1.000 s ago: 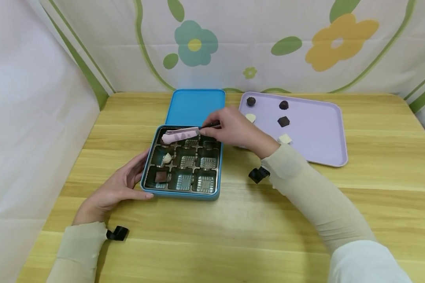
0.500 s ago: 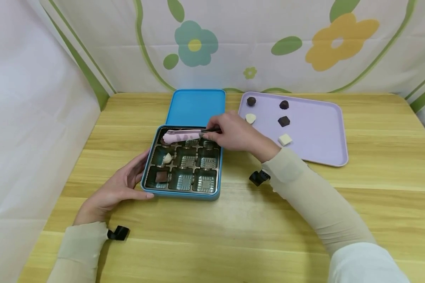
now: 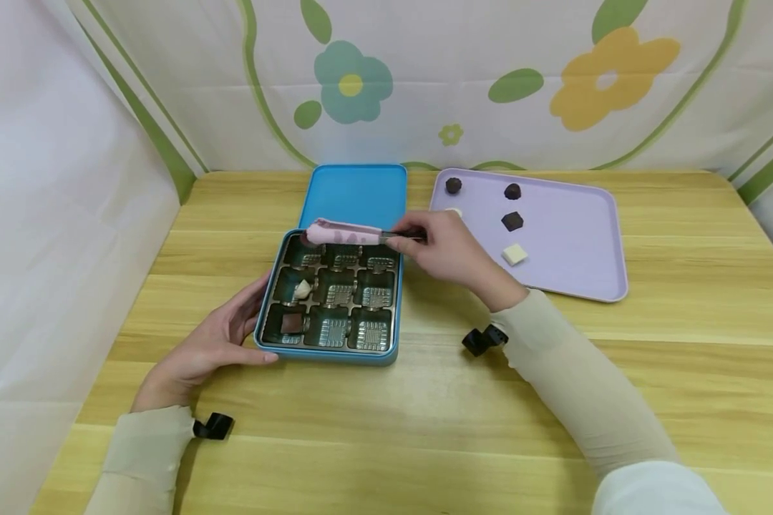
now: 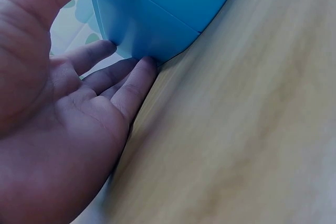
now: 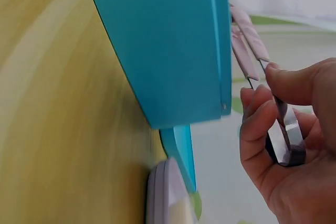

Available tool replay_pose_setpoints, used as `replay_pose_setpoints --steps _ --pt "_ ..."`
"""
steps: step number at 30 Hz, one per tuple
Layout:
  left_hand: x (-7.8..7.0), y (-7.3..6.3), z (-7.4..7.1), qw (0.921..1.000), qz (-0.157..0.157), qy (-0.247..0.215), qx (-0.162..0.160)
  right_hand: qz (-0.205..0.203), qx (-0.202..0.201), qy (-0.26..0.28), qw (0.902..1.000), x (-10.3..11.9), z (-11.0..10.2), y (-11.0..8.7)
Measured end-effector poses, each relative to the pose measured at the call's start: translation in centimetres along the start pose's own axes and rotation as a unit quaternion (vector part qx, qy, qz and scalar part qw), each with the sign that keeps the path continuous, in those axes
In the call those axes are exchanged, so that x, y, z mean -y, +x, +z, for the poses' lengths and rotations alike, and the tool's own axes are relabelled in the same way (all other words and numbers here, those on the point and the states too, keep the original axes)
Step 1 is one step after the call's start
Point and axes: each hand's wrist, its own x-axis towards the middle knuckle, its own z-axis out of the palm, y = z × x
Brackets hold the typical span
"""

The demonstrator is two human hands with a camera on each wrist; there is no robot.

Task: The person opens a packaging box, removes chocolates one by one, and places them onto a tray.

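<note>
My right hand (image 3: 447,247) grips the metal handle end of pink-tipped tongs (image 3: 344,232), which lie over the back row of a blue tin (image 3: 335,355). A dark brown piece (image 3: 305,239) shows at the tongs' tip, mostly hidden. In the right wrist view the tongs' two pink arms (image 5: 247,40) rise above the tin's rim. My left hand (image 3: 215,343) rests at the tin's front left corner, its fairly straight fingers (image 4: 139,80) touching the side. In the tin's left column sit a white chocolate (image 3: 303,289) and a brown square chocolate (image 3: 292,323).
A blue lid (image 3: 356,193) lies behind the tin. To the right, a lilac tray (image 3: 573,243) carries several chocolates, among them a dark diamond-shaped one (image 3: 512,221) and a white square one (image 3: 514,254). A printed cloth (image 3: 425,86) stands behind the wooden table (image 3: 425,429).
The right hand and tongs have risen and shifted right, out of the back left compartment, with the brown piece at the tip. My left hand has stayed at the tin.
</note>
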Motion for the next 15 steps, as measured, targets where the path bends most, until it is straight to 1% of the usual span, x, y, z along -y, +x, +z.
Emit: replay_pose_setpoints --steps 5,9,15 --pt "-0.1 -0.1 -0.1 1.0 -0.001 0.002 -0.001 0.04 -0.036 0.025 0.9982 -1.3 -1.6 -1.9" --pt "-0.1 -0.1 -0.1 1.0 0.009 0.0 0.001 0.065 -0.059 0.03 0.9957 -2.4 -3.0 -3.4" --pt "-0.1 0.1 -0.2 0.9999 0.013 -0.01 0.003 0.09 -0.104 0.019 0.9903 -4.0 -5.0 -5.4"
